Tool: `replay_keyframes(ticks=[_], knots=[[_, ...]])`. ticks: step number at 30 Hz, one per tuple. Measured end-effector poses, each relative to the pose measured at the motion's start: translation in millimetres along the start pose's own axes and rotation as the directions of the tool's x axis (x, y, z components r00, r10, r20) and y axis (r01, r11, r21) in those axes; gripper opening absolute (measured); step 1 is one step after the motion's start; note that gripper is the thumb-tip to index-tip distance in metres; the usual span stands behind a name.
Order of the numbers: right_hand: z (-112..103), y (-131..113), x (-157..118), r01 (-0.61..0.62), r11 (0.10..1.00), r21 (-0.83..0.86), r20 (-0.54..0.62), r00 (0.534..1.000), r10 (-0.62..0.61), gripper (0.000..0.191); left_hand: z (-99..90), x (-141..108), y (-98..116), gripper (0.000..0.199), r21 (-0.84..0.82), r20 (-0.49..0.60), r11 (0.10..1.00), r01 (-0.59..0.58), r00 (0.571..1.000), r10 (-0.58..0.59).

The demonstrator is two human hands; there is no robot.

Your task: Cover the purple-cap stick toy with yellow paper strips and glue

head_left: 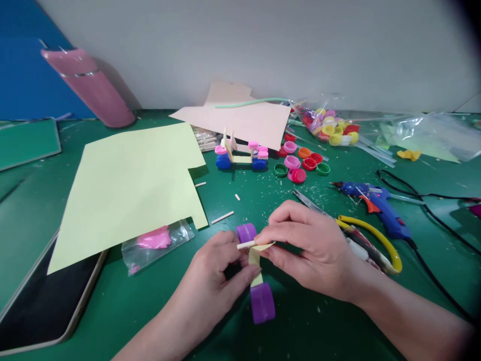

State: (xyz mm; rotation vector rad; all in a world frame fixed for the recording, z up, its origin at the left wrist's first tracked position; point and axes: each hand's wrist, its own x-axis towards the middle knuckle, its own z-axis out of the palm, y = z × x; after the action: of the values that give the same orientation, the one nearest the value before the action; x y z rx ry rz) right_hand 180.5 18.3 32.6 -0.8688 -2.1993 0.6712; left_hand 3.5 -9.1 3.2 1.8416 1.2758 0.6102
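Observation:
Two purple bottle-cap wheels [262,303] are joined by a pale yellow paper strip [255,256], low in the middle of the view. My left hand [221,281] is closed on this wheel piece, its thumb against the strip and its fingers near the upper wheel. Between the thumb and fingers of my right hand [313,248] is a short white stick [246,245], lying across the strip's upper end, where a pointed paper flap sticks out to the right. The fingertips of my left hand are partly hidden.
Behind stands a small model car [242,155] beside loose caps [292,162]. To the right lie a blue glue gun [389,213] with its cord and yellow-handled pliers [393,250]. Yellow paper [131,185], a phone [45,296] and a pink bottle [93,87] are left.

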Motion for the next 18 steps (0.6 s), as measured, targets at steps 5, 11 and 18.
replay_keyframes(ticks=[5,11,18], knots=[[-0.1,0.7,0.0,0.000,1.000,0.007,0.012,1.000,-0.001,0.013,1.1,-0.3,0.8,0.016,-0.001,-0.006,1.000,0.004,1.000,-0.004],[-0.3,-0.6,-0.1,-0.002,1.000,0.014,0.042,0.999,0.001,0.012,1.8,-2.6,2.6,0.015,0.013,-0.007,1.000,0.012,1.000,-0.011],[0.2,0.9,0.4,-0.017,1.000,0.013,0.054,0.998,0.017,0.014,3.1,-3.9,2.1,0.017,0.115,-0.074,0.989,0.091,0.994,-0.082]])
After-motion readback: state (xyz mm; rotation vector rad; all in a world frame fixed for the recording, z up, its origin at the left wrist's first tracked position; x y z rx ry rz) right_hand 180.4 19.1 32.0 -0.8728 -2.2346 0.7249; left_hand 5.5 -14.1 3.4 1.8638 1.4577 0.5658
